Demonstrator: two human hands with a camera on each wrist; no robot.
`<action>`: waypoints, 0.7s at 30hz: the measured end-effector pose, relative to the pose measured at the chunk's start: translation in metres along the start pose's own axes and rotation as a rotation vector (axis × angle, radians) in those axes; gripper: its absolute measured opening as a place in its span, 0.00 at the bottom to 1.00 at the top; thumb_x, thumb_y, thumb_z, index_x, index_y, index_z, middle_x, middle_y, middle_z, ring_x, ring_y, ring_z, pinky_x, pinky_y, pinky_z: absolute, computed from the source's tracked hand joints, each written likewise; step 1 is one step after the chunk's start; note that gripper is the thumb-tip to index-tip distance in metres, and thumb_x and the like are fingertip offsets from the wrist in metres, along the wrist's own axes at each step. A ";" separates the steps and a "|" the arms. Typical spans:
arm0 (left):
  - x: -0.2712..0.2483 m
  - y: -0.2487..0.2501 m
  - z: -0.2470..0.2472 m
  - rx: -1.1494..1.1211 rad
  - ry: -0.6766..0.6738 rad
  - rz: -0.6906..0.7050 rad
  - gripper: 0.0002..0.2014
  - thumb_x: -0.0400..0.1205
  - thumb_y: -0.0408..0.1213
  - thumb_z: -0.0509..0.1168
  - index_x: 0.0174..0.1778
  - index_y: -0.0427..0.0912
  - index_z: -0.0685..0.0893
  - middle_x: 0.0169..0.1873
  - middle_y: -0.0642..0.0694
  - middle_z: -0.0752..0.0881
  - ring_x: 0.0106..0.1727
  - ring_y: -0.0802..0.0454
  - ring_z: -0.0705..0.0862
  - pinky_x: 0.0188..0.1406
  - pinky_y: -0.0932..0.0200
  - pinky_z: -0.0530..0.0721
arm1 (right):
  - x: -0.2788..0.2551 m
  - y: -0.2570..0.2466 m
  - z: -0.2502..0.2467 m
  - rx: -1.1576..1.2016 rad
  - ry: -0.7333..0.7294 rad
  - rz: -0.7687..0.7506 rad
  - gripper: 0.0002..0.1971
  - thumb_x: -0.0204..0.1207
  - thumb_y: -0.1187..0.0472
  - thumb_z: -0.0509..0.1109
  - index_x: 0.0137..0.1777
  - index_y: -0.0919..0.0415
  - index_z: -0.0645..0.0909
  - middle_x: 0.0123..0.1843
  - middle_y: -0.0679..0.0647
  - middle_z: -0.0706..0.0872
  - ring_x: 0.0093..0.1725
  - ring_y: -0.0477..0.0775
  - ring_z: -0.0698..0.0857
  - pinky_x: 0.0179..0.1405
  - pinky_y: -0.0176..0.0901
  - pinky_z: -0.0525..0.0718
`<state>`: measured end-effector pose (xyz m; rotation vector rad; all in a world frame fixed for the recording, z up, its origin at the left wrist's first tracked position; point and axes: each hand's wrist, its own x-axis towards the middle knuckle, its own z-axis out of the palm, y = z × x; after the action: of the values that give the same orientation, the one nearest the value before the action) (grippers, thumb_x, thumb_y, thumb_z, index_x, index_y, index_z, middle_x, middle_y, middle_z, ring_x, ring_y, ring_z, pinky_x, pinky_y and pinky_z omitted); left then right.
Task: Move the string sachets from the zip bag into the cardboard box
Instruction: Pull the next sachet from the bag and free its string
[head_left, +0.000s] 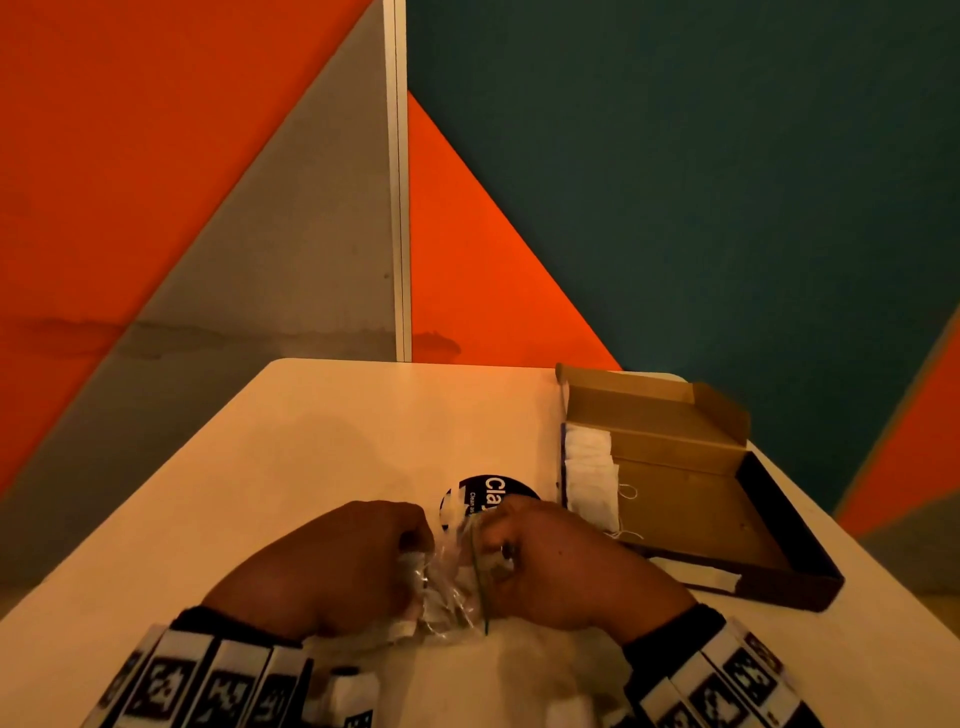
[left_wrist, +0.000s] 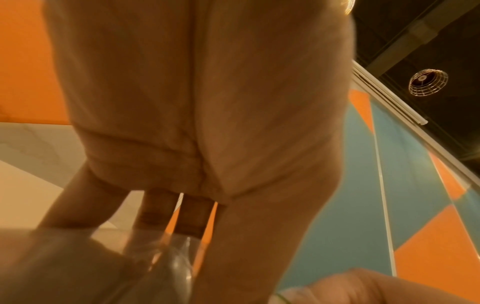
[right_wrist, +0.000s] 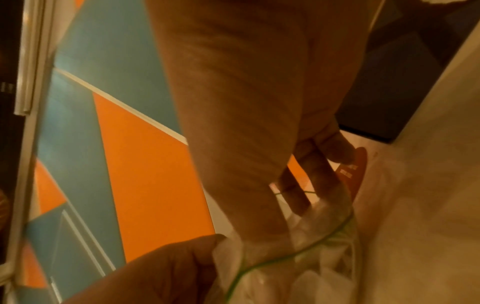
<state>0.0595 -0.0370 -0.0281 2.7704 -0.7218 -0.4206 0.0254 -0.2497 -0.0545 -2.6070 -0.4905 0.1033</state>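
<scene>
A clear zip bag (head_left: 451, 590) with a green zip line lies crumpled on the table near me, white string sachets (head_left: 410, 564) inside it. My left hand (head_left: 413, 540) pinches the bag's left side with curled fingers. My right hand (head_left: 491, 538) grips the bag's mouth; in the right wrist view its fingers (right_wrist: 298, 197) show through the plastic by the zip line (right_wrist: 298, 252). The open cardboard box (head_left: 685, 512) sits to the right, a few white sachets (head_left: 589, 478) stacked along its left wall.
A round black sticker (head_left: 498, 491) lies on the pale table (head_left: 311, 467) just beyond my hands. The box's raised lid flaps (head_left: 717, 410) stand at the far right corner. Orange, grey and teal wall panels close off the table's far edge.
</scene>
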 end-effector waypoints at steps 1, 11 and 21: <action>0.000 0.000 0.000 0.000 0.004 0.000 0.21 0.75 0.42 0.74 0.63 0.61 0.80 0.58 0.61 0.84 0.56 0.60 0.82 0.60 0.58 0.84 | 0.002 0.001 0.002 -0.023 0.020 -0.033 0.12 0.73 0.55 0.80 0.56 0.49 0.91 0.53 0.38 0.86 0.53 0.40 0.84 0.50 0.18 0.76; 0.001 -0.002 0.001 0.001 0.011 0.015 0.21 0.76 0.39 0.72 0.63 0.61 0.80 0.57 0.60 0.84 0.54 0.61 0.82 0.56 0.60 0.84 | 0.001 0.005 0.001 0.175 0.104 0.057 0.09 0.71 0.66 0.79 0.46 0.52 0.93 0.41 0.41 0.90 0.45 0.39 0.88 0.52 0.38 0.88; 0.000 0.000 -0.001 -0.003 0.002 0.030 0.19 0.77 0.41 0.71 0.63 0.59 0.80 0.57 0.60 0.84 0.54 0.61 0.82 0.57 0.59 0.84 | -0.004 -0.004 -0.006 0.131 0.025 0.070 0.07 0.73 0.61 0.79 0.40 0.46 0.91 0.39 0.34 0.85 0.41 0.35 0.84 0.48 0.29 0.84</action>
<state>0.0597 -0.0368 -0.0274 2.7532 -0.7598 -0.4126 0.0214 -0.2502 -0.0476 -2.4944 -0.3707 0.1217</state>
